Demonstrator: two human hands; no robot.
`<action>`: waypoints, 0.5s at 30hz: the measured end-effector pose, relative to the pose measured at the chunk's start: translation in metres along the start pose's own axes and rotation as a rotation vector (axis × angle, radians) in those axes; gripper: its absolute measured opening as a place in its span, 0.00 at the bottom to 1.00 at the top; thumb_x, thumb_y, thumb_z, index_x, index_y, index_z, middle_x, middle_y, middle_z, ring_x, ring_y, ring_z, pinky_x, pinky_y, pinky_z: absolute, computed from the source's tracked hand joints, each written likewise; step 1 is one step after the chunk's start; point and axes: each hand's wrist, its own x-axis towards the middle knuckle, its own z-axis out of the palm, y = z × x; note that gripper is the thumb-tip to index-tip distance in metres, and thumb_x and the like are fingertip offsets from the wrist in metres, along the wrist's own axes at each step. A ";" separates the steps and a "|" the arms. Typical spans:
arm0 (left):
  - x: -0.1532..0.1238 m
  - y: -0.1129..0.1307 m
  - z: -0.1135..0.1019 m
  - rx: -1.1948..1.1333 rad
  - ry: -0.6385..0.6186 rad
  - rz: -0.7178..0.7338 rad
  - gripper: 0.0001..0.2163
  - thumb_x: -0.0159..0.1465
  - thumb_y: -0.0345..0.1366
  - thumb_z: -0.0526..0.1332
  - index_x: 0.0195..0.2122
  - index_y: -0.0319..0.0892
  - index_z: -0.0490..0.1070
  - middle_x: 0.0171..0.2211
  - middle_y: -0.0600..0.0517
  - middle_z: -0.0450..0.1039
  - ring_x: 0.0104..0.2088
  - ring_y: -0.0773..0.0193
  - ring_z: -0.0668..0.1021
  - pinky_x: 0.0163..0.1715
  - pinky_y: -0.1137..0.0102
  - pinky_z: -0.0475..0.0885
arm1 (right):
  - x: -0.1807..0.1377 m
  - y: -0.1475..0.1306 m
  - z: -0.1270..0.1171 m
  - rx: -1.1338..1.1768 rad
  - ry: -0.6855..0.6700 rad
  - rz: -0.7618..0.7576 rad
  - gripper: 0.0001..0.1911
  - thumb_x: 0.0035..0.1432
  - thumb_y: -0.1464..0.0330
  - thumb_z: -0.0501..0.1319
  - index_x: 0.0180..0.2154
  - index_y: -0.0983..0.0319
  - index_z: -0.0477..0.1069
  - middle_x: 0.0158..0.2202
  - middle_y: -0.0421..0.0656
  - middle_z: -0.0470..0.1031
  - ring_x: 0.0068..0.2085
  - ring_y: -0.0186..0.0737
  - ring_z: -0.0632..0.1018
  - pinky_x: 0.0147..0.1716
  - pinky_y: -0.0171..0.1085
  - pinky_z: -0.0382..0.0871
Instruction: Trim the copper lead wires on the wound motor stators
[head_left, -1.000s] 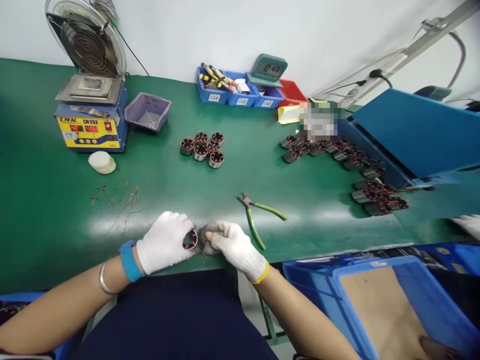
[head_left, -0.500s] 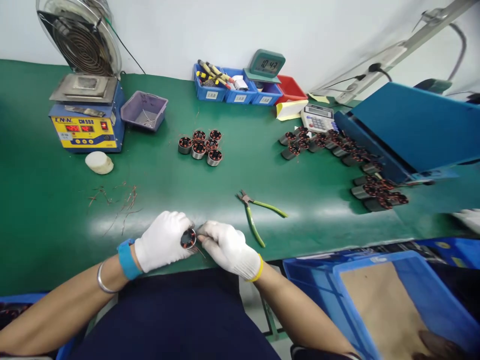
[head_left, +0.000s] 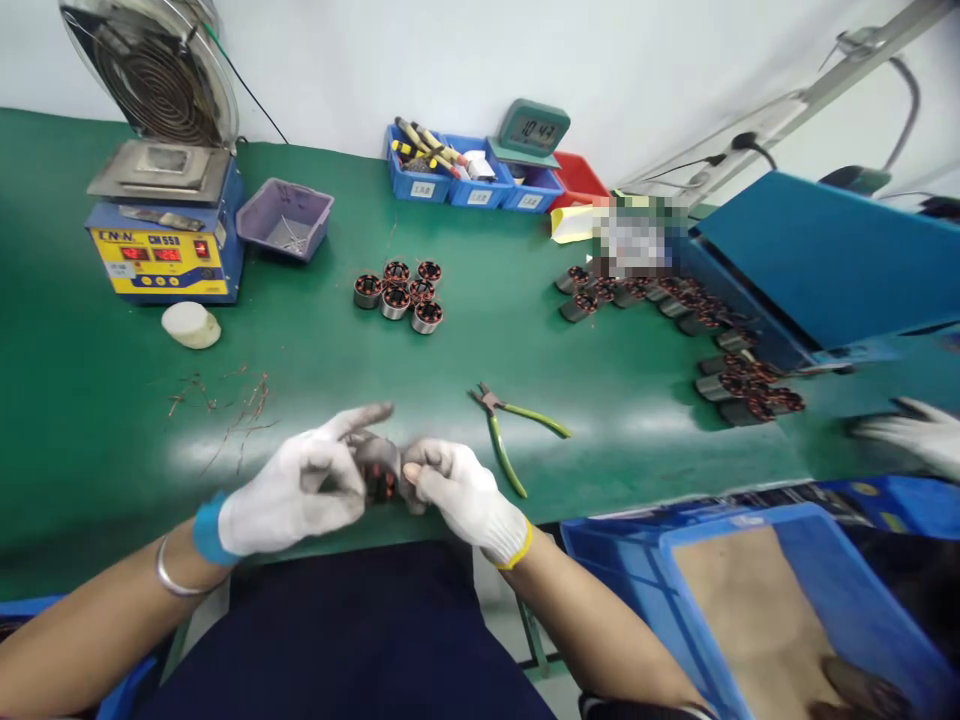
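Note:
Both my hands wear white gloves at the near edge of the green table (head_left: 112, 440). Between them is a small round motor stator (head_left: 381, 472) with copper windings, a little blurred. My left hand (head_left: 300, 490) touches its left side, index finger stretched forward, the other fingers curled. My right hand (head_left: 461, 492) is closed on the stator's right side. Green-handled cutters (head_left: 517, 435) lie just right of my right hand.
A cluster of stators (head_left: 400, 290) sits mid-table; more stators (head_left: 675, 320) run along the right by a blue box. A solder pot (head_left: 161, 245), purple tray (head_left: 285, 215), white puck (head_left: 190, 324), wire scraps (head_left: 225, 405), blue bins (head_left: 472, 180). Another person's gloved hand (head_left: 911, 435) at right.
My left hand has drawn back to the left and opened its index finger. The stator has turned between my hands and looks blurred. Another person's gloved hand has come further in at the right.

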 end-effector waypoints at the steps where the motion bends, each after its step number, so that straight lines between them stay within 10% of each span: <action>1: -0.003 0.000 0.002 0.100 0.045 0.094 0.08 0.57 0.31 0.61 0.22 0.41 0.63 0.49 0.45 0.71 0.43 0.56 0.78 0.44 0.61 0.74 | 0.001 0.000 0.000 0.016 -0.007 -0.001 0.10 0.55 0.61 0.56 0.27 0.61 0.63 0.20 0.36 0.65 0.20 0.31 0.66 0.21 0.32 0.60; 7: 0.006 -0.012 0.008 0.612 -0.006 0.056 0.25 0.49 0.34 0.66 0.49 0.41 0.64 0.53 0.41 0.68 0.53 0.49 0.73 0.49 0.56 0.71 | 0.008 -0.003 0.004 -0.540 0.058 -0.208 0.07 0.56 0.70 0.55 0.26 0.60 0.68 0.27 0.40 0.72 0.30 0.36 0.72 0.32 0.34 0.64; 15: 0.016 -0.022 0.015 1.100 -0.075 -0.047 0.12 0.58 0.42 0.63 0.37 0.40 0.70 0.35 0.47 0.71 0.36 0.52 0.75 0.36 0.60 0.68 | 0.002 0.007 -0.031 -0.908 0.025 -0.198 0.08 0.59 0.71 0.55 0.33 0.60 0.73 0.31 0.41 0.76 0.34 0.38 0.76 0.33 0.35 0.66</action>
